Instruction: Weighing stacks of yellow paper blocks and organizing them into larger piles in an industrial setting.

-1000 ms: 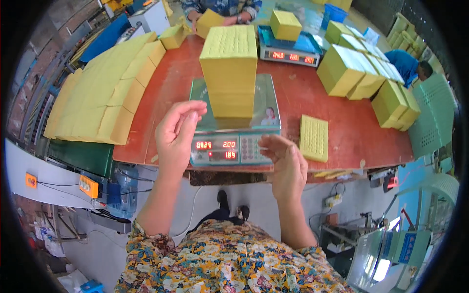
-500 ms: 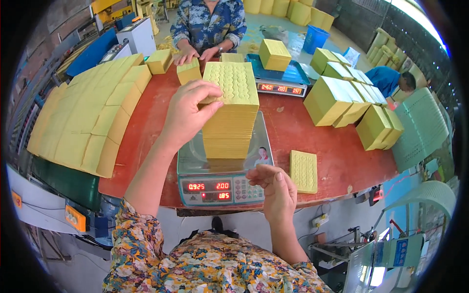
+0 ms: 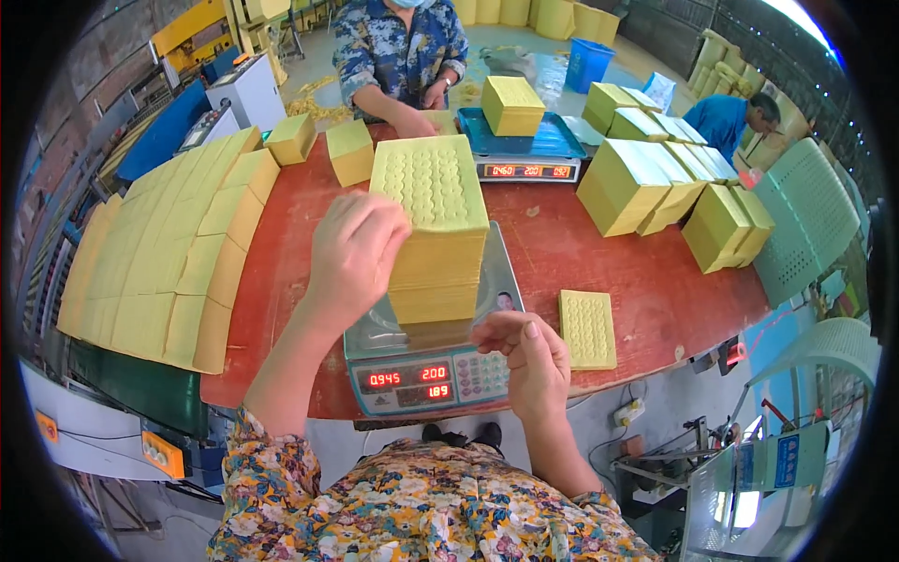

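A tall stack of yellow embossed paper (image 3: 429, 187) stands on the pan of a counter scale (image 3: 431, 384) with red lit digits. My left hand (image 3: 356, 245) is at the stack's upper left edge, its fingers bent and drawn together; whether a sheet is pinched in them cannot be made out. Low in front of the stack, over the right end of the scale's panel, hovers my right hand (image 3: 532, 361). Its fingers curl loosely, the thumb stands apart, and it holds nothing. A thin yellow paper stack (image 3: 588, 330) lies flat just to its right.
A second scale (image 3: 524, 150) bears a yellow block (image 3: 513, 105) at the far side. Yellow blocks line the left (image 3: 159, 253) and the right (image 3: 623, 187) of the red table (image 3: 562, 244). A co-worker (image 3: 401, 56) stands opposite; another person (image 3: 730, 122) bends at far right.
My left hand has drawn its fingers together and come down slightly beside the stack. My right hand stays nearly in place. The co-worker's hands have left the small block and moved right.
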Tool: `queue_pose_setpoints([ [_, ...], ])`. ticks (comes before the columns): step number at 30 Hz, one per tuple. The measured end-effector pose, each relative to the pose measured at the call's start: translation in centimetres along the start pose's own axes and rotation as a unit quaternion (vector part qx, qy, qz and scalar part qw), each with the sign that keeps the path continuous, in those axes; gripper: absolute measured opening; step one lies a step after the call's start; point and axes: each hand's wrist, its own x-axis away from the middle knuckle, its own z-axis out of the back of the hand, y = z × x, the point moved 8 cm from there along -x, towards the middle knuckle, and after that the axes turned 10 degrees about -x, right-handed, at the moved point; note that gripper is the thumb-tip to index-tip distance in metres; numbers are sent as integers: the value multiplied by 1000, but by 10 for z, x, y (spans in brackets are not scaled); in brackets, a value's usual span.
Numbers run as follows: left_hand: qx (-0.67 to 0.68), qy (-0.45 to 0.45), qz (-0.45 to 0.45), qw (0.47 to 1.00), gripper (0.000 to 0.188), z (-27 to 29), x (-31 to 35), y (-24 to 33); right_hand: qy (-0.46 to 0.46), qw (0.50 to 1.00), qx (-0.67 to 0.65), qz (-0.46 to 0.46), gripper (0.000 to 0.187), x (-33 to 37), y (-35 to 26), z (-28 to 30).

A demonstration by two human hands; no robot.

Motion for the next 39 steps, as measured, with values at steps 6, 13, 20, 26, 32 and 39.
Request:
queue_pose_setpoints([
  [6, 49, -21, -43, 998, 18, 19, 24, 61, 11, 992, -79, -98, 47, -16, -3, -4],
  [13, 2, -57, -22, 998, 23, -9, 57, 103, -36, 997, 50, -35, 40, -31, -2, 16],
  [20, 225, -128, 178, 949, 47, -104, 84, 148, 198, 970, 134, 28, 39, 12, -19, 152],
  [26, 499, -201, 487, 689, 30, -254, 147, 192, 271, 954, 124, 19, 39, 41, -26, 236],
  [32, 439, -291, 581, 620, 17, -308, 173, 216, 252, 919, 300, -37, 34, 42, -26, 300],
  [39, 312, -218, 517, 766, 26, -313, 180, 210, 225, 863, 449, -54, 29, 23, -25, 329],
])
